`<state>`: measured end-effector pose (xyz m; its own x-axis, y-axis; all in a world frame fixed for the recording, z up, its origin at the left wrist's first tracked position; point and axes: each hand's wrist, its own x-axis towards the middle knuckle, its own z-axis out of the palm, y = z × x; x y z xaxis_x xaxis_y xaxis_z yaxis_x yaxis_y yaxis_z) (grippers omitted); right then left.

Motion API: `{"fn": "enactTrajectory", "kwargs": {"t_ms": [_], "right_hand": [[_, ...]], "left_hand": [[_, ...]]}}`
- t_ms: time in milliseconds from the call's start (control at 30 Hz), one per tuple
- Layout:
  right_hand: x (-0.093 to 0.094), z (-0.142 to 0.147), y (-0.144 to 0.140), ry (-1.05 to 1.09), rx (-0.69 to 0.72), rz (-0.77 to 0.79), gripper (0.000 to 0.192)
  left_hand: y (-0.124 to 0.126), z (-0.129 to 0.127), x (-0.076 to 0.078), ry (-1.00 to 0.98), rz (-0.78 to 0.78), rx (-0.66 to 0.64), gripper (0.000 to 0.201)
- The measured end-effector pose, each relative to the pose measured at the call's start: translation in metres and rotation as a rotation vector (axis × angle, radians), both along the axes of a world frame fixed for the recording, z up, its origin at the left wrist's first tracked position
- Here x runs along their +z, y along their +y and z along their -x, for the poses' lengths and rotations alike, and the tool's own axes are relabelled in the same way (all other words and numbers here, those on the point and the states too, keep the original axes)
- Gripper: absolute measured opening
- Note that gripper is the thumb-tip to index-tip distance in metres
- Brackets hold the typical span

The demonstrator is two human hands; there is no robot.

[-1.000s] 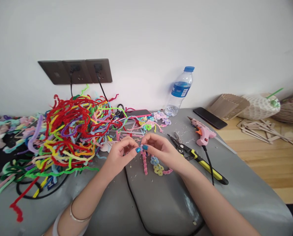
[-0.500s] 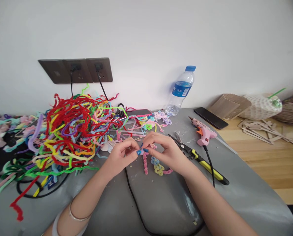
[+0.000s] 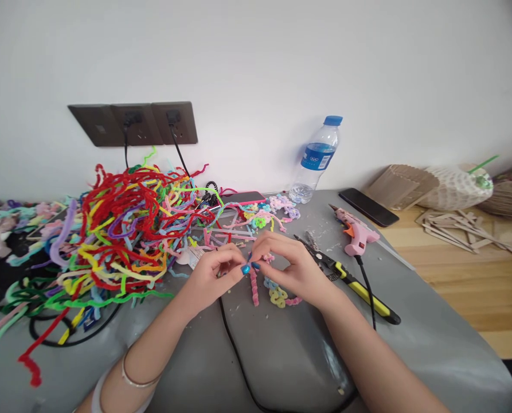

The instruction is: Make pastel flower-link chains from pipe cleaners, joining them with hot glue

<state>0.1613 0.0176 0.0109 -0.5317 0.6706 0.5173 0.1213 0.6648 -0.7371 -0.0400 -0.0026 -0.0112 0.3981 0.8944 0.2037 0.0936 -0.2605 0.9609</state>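
Note:
My left hand (image 3: 215, 275) and my right hand (image 3: 292, 267) meet over the middle of the table. Both are closed, thumb and forefinger of each pinching a small lilac pipe cleaner piece (image 3: 249, 265), mostly hidden by the fingertips. Just below them is a pink twisted pipe cleaner strip (image 3: 255, 289); whether it joins the held piece I cannot tell. Beside and partly behind my right hand lies a chain of blue, yellow and pink pipe cleaner loops (image 3: 277, 295). Pliers with yellow and black handles (image 3: 363, 291) lie to the right of that hand.
A big tangle of coloured pipe cleaners (image 3: 126, 229) covers the left side. A pink glue gun (image 3: 359, 235), a black phone (image 3: 368, 207) and a plastic bottle (image 3: 318, 158) stand or lie to the right. A black cable (image 3: 234, 344) crosses the table in front.
My fingertips have shifted slightly, the left thumb turning a little at the pinch, so less of the lilac piece shows. Everything else stays in place.

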Motion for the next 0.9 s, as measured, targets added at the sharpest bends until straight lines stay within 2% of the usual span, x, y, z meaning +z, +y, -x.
{"fn": "enactTrajectory", "kwargs": {"t_ms": [167, 400, 567, 733, 900], "right_hand": [[-0.0014, 0.0011, 0.0004, 0.035, -0.012, -0.095, 0.012], [-0.0036, 0.0023, -0.0015, 0.032, -0.035, -0.131, 0.017], [-0.0067, 0.0049, -0.0043, 0.014, -0.089, -0.190, 0.020], [-0.0084, 0.0083, -0.0058, -0.026, -0.179, -0.323, 0.024], [-0.0087, 0.0093, -0.0052, -0.019, -0.198, -0.284, 0.023]], "left_hand": [[-0.0016, -0.0015, 0.0017, -0.020, 0.023, -0.018, 0.028], [-0.0029, -0.0029, 0.0026, -0.063, 0.025, -0.032, 0.028], [-0.0029, -0.0029, 0.0014, -0.057, 0.009, -0.035, 0.028], [-0.0016, -0.0024, -0.0005, -0.045, -0.028, -0.023, 0.027], [0.0000, -0.0027, -0.0012, -0.066, -0.004, 0.017, 0.023]]}}
